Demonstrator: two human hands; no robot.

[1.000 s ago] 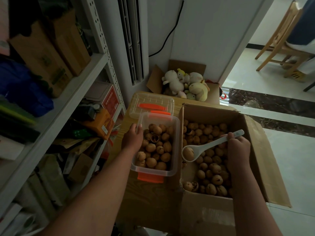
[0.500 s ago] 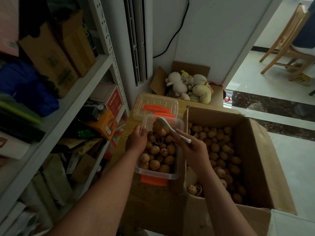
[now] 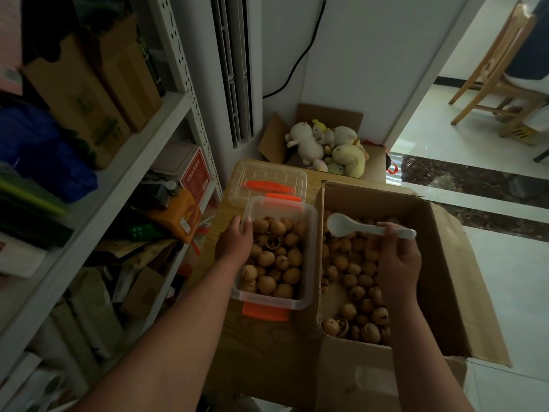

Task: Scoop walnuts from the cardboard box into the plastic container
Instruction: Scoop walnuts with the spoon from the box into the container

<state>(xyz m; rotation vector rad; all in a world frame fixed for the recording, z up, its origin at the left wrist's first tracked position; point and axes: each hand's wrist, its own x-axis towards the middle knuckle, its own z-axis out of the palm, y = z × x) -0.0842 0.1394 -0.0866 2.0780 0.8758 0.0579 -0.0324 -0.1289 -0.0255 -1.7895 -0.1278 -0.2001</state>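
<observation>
Nearest the camera, the front flap of the cardboard box (image 3: 439,278) hangs outward. The box stands open on a wooden tabletop (image 3: 261,346). Inside it the walnuts (image 3: 356,292) lie in a loose single layer, tan and wrinkled. A few at the near edge are cracked and show dark hollows, and a bare patch of cardboard floor shows at the near left.

Just left of the box and touching its side wall sits the plastic container (image 3: 311,257). It is a clear rectangular tub with rounded corners and an orange latch (image 3: 266,312) on its near end. A heap of walnuts (image 3: 266,258) fills it almost to the rim, with one open half-shell near the far left.

The hands are apart, one on each vessel. The left hand (image 3: 236,242) grips the container's far left rim, fingers curled over the edge. The right hand (image 3: 398,260) is above the box, its fingers closed round the handle of a white spoon (image 3: 341,226). The spoon lies roughly level, its bowl pointing left over the far left walnuts, with nothing in it.

Beyond the container lies its clear lid (image 3: 267,179) with orange clips. Farther back a smaller carton holds plush toys (image 3: 326,144). A metal shelf (image 3: 118,162) of boxes runs along the left, and a wooden chair (image 3: 490,69) stands on the pale floor at the far right.
</observation>
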